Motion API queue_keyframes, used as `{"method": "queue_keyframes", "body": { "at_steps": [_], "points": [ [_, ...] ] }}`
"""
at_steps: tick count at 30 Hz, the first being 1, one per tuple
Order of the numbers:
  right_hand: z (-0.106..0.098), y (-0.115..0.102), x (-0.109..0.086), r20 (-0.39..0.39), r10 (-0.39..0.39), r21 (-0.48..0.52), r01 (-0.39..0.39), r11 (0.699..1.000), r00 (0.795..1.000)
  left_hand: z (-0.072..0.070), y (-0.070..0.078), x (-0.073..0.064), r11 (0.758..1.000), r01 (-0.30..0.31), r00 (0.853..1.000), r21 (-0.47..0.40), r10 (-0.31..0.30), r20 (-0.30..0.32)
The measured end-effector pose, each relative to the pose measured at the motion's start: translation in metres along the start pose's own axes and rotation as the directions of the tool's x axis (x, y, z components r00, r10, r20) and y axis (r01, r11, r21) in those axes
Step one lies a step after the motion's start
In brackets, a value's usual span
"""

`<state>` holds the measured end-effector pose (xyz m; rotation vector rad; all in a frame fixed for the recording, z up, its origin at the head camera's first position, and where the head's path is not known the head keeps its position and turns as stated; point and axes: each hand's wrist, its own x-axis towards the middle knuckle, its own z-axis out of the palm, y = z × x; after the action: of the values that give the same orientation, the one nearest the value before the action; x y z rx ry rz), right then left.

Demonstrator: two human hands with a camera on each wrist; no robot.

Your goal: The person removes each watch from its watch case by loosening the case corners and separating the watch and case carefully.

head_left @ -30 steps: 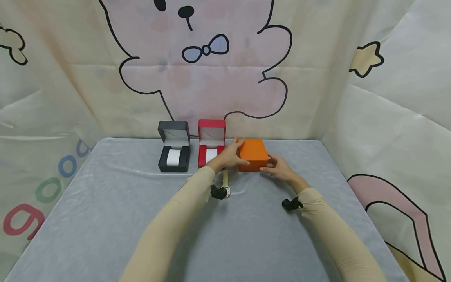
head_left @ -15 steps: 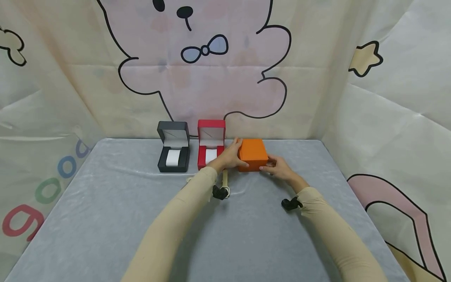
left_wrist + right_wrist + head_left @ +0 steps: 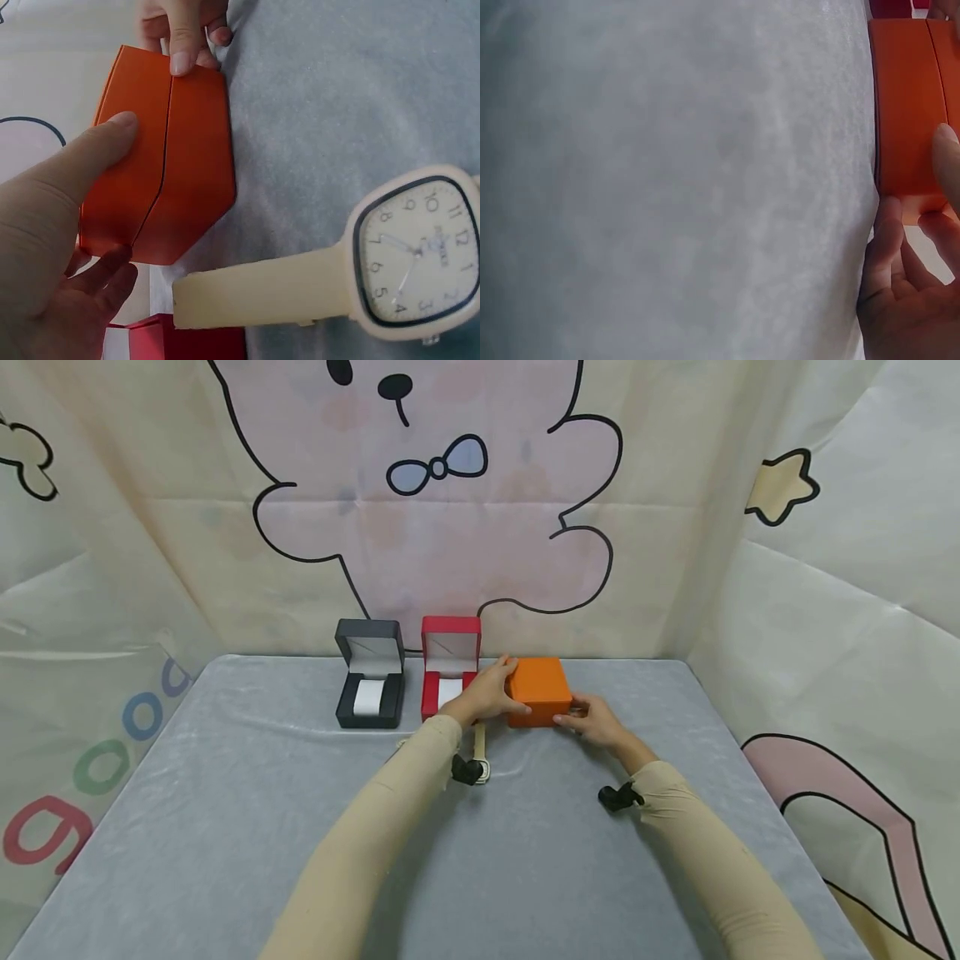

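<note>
A closed orange watch box (image 3: 540, 685) stands on the table, with a thin seam between lid and base in the left wrist view. My left hand (image 3: 487, 692) grips its left side, thumb on the lid's front and fingers curled at the side. From the right, my right hand (image 3: 596, 723) holds the base's side, its thumb (image 3: 946, 146) near the seam. Below the left hand lies a cream wristwatch (image 3: 416, 255) with a squarish dial, its strap pointing toward the boxes. The box's inside is hidden.
Left of the orange box stand an open red watch box (image 3: 451, 624) and an open black watch box (image 3: 367, 628), both with white cushions. Something small and pale (image 3: 402, 743) peeks out beside my left sleeve. A printed cloth wall (image 3: 645, 568) rises behind the table.
Over the last second both hands stay on the orange box with almost no movement. The left wrist shifts very slightly to the right; the view tips a little.
</note>
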<state>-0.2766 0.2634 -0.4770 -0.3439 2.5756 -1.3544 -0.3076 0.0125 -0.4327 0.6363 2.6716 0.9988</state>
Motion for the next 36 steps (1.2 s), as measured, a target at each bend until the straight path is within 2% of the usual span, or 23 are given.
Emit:
{"method": "queue_keyframes", "body": {
  "at_steps": [7,14,20,25,28,33,36],
  "points": [
    [-0.002,-0.001,0.0,-0.02,-0.009,-0.017,0.009,1.0,1.0,-0.006,0.0,0.003,1.0,-0.013,1.0,0.01,0.013,0.013],
    [-0.003,-0.002,0.0,-0.011,0.017,-0.042,-0.018,0.999,1.0,-0.008,-0.003,0.005,0.993,0.016,1.0,-0.117,-0.017,-0.007],
    [-0.003,-0.002,0.0,-0.001,0.023,-0.06,-0.023,0.998,1.0,-0.005,-0.01,0.009,0.959,0.029,0.997,-0.282,-0.047,-0.058],
    [0.0,-0.005,0.0,0.007,0.01,-0.054,-0.009,0.999,1.0,-0.002,-0.015,0.009,0.922,0.069,0.99,-0.38,-0.11,-0.086],
    [0.0,-0.005,0.0,0.001,0.018,-0.037,-0.018,0.999,1.0,0.0,-0.015,0.009,0.907,0.083,0.986,-0.412,-0.134,-0.096],
    [0.0,-0.002,0.001,-0.015,0.023,-0.027,-0.023,0.999,1.0,0.002,-0.011,0.01,0.896,0.082,0.985,-0.436,-0.139,-0.101],
    [0.0,-0.001,0.001,-0.013,0.0,-0.024,0.0,1.0,1.0,0.003,-0.01,0.009,0.891,0.091,0.982,-0.444,-0.154,-0.108]
  ]
}}
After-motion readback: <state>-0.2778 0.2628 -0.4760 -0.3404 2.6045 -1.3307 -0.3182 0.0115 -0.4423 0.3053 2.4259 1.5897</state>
